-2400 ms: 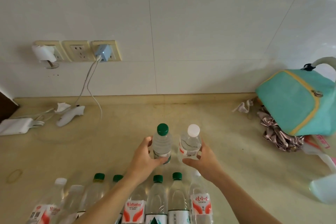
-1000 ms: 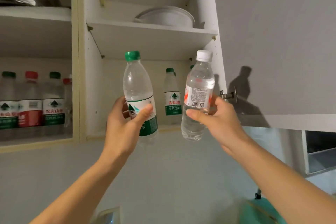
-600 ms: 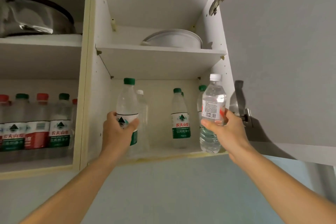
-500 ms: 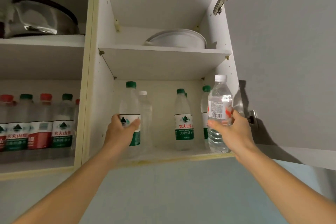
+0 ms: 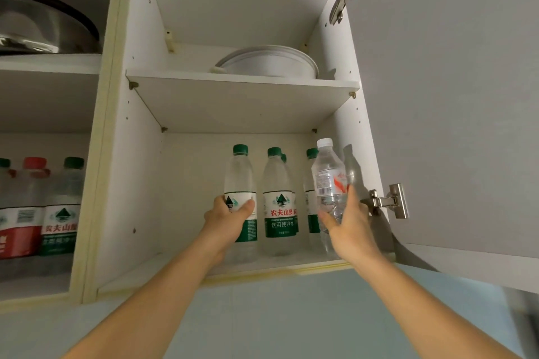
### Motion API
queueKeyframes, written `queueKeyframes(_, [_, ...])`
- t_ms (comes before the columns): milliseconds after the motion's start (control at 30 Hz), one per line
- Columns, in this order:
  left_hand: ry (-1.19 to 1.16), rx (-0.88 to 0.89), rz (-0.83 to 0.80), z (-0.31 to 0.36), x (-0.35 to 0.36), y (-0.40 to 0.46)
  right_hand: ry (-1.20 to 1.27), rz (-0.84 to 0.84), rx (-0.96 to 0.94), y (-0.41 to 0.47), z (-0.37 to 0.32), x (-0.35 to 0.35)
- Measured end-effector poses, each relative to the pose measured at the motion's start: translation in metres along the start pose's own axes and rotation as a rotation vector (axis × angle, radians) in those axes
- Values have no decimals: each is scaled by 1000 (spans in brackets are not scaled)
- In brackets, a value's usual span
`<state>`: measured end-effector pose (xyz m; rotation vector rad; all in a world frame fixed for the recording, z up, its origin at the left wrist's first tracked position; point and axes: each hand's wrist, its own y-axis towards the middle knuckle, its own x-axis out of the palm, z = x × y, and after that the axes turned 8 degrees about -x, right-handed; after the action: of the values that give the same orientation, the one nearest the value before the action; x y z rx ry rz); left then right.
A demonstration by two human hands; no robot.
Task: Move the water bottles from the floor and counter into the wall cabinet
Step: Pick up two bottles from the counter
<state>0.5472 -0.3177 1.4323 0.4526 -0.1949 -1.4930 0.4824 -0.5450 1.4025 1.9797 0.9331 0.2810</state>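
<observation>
Open wall cabinet [image 5: 140, 172], lower shelf stocked with bottles. Left hand [image 5: 226, 217] grips a green-capped bottle [image 5: 239, 175] inside; right hand [image 5: 345, 220] clasps a white-capped bottle [image 5: 328, 175] at the shelf's right.

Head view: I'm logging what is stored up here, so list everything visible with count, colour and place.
green-capped bottle: one, clear with green and white label, lower shelf of the open compartment, held by the left hand.
white-capped bottle: one, clear with red and white label, at the right front of that shelf, held by the right hand.
standing bottles: at least three, green caps, at the back of the lower shelf.
left compartment bottles: at least three, green and red caps.
white bowl: one, upper shelf.
metal pan: one, silver, upper left shelf.
cabinet door: one, grey, open at right.
left hand: grips the green-capped bottle.
right hand: grips the white-capped bottle.
</observation>
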Motion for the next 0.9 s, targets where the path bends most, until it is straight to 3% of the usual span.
queueKeyframes(467, [26, 49, 26, -2, 27, -4, -146, -49, 29, 7, 11, 6])
queueKeyframes(600, [142, 64, 39, -3, 25, -10, -166, -24, 18, 4, 11, 7])
queueKeyframes(733, [450, 113, 58, 4, 12, -19, -203, 20, 9, 0, 9, 10])
queueKeyframes(900, [455, 305, 135, 12, -7, -51, -202, 95, -54, -17, -5, 8])
